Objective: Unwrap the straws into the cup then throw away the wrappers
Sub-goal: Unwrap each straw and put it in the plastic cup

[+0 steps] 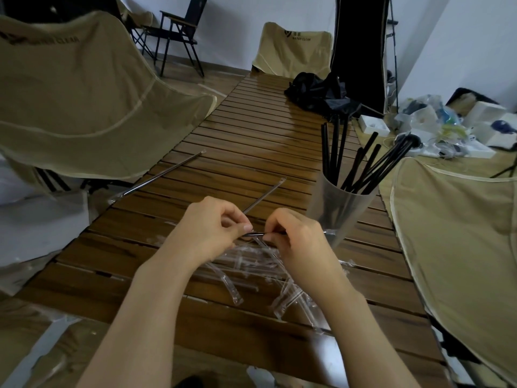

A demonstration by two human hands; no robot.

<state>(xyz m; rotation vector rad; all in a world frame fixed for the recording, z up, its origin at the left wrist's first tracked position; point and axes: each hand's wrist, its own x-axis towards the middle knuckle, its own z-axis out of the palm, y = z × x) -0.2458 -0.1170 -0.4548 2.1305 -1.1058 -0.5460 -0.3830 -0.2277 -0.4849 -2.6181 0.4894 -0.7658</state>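
A long slatted brown wooden counter (251, 141) runs from the viewer toward twelve o'clock, in a room with white walls; tan fabric camping chairs stand at ten o'clock (84, 88), twelve o'clock (291, 49) and three o'clock (458, 233), a black folding chair (179, 32) stands against the far wall, a crumpled black fabric bag (319, 93) lies at the counter's far end, and a heap of white boxes and clear plastic bags (447, 127) sits on the floor at two o'clock; the left hand (212, 228) has its fingers curled, pinching the thin black straw in its clear wrapper (256, 234) near one end, and the right hand (296, 236), fingers likewise curled, pinches the same straw just beside it, the two hands nearly touching above the counter; beneath them, toward six o'clock, lies a loose pile of empty clear plastic wrappers (251, 273); two more wrapped straws lie on the counter, one just beyond the left hand (265, 196) and one at eleven o'clock (165, 175); the translucent plastic cup (341, 211) stands upright at two o'clock of the hands, holding a bunch of bare black straws (361, 166) that fan out above its rim.
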